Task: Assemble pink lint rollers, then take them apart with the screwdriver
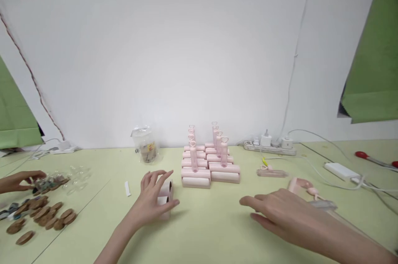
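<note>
Now left hand [152,202] grips a pink roll [166,196] on the table [211,226] — just left of the pink roller stack [211,170]; right hand [281,214] open, fingers spread flat — beside a pink handle [303,186].

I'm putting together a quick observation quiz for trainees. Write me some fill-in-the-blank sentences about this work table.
1. The left hand holds a small roll coloured ____.
2. The power strip lies to the ____ of the stacked rollers.
3. A co-worker's hand rests near brown discs at the table edge on the far ____.

Missing words: pink; right; left.
</note>
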{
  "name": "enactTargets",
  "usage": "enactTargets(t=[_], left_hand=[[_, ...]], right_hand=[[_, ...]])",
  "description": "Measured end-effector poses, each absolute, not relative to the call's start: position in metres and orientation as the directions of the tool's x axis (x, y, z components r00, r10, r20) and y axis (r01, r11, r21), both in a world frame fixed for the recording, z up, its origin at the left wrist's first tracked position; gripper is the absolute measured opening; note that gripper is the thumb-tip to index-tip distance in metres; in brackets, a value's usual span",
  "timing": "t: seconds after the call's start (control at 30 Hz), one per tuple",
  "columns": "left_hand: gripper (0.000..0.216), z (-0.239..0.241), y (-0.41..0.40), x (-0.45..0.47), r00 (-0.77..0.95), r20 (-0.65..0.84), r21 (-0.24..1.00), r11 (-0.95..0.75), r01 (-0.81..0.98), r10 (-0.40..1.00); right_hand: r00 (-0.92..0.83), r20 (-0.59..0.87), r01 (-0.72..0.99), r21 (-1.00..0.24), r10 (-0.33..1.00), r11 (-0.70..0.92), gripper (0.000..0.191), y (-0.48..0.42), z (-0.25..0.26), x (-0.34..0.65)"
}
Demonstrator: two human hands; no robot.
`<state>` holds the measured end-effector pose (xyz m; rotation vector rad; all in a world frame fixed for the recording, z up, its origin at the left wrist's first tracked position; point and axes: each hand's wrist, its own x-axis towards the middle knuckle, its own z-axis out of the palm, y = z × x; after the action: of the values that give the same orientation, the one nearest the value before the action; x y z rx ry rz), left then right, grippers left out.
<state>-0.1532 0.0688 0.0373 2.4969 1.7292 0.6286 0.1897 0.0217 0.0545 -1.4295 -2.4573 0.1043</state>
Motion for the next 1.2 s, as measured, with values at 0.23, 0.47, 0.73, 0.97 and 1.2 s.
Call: enactTargets(t=[0.23,0.47,0.73,0.97,1.2], left_hand=[[0.056,0.049,0.138,-0.091,0.477,0.254,0.094,-0.513,0.853,0.841],[0.029,0.035,0.100,-0.089,0.484,0.202,0.211,-0.520,0.827,0.851],[0.042,-0.013,0.031,-0.050,0.352,0.105,0.899,-0.240,0.367,0.930],[0.038,-0.022,0.024,-0.046,0.309,0.276,0.863,-0.377,0.338,0.910],[0.035,-0.027,0.019,-0.058,0.333,0.546,0.527,-0.624,0.577,0.769]], right_hand=[[-0.388,0.008,0.918,-0.093,0.922,0.387,0.022,0.035,0.030,0.225],[-0.314,-0.004,0.890,-0.349,0.949,0.293,0.014,0.026,0.044,0.231],[-0.335,0.146,0.188,-0.958,0.931,0.217,0.021,0.002,0.072,0.167],[-0.329,-0.042,0.138,-0.990,0.943,0.004,0.027,-0.002,0.080,0.152],[-0.262,-0.040,0.199,-0.980,0.964,0.014,0.040,-0.014,0.086,0.147]])
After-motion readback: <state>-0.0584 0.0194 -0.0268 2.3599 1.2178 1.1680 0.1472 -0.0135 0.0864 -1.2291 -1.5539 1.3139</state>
